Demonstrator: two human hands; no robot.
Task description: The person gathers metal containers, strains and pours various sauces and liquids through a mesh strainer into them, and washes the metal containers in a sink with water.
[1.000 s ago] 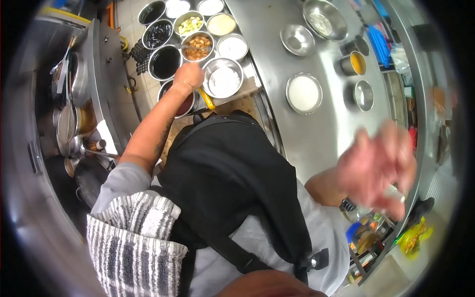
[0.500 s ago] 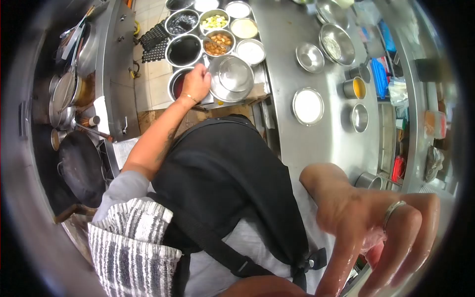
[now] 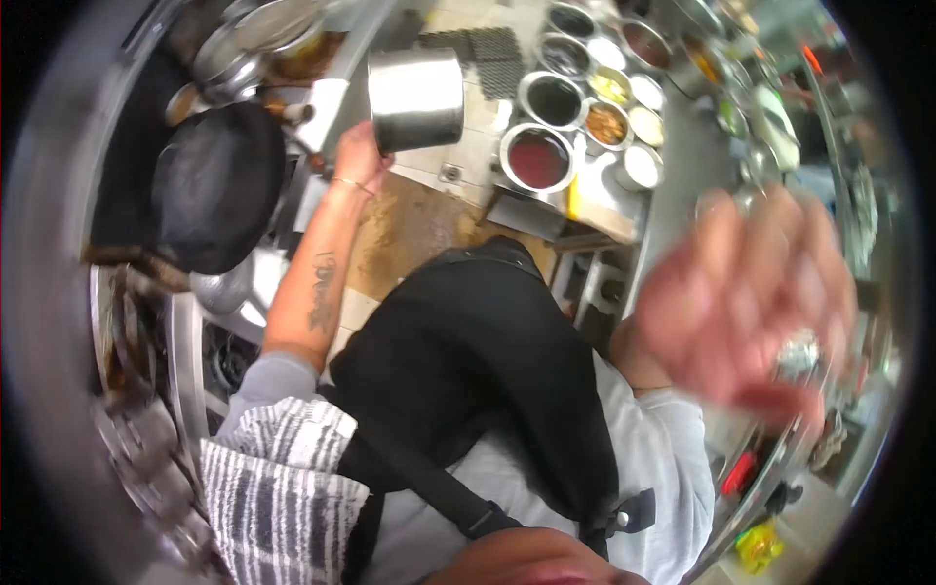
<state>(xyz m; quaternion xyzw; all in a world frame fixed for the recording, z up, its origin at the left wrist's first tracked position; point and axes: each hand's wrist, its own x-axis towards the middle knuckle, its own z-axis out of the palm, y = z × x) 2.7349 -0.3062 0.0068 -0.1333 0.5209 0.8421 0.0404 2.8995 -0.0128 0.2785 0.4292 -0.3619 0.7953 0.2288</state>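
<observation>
My left hand [image 3: 363, 156] is closed at the base of a shiny steel pot [image 3: 416, 99], apparently round its handle, which my fingers hide. The pot is lifted and tilted above the floor, its side towards me, so its inside is out of sight. On the right, my right hand [image 3: 746, 302] is raised close to the camera and blurred. Its fingers are stretched out and I see nothing held in it. Nearest the pot on its right are a container of dark red liquid [image 3: 537, 159] and one of black liquid [image 3: 553, 100].
More containers stand beyond, one with brown chunks [image 3: 607, 123] and one with yellow pieces [image 3: 610, 85]. A large black wok [image 3: 217, 185] sits on the stove at left. A steel counter [image 3: 673, 146] runs along the right. A perforated black mat [image 3: 478, 58] lies on the floor.
My left hand has swung left with the pot, away from the containers, uncovering the red liquid. My right hand has risen, its fingers straightening. The view has turned.
</observation>
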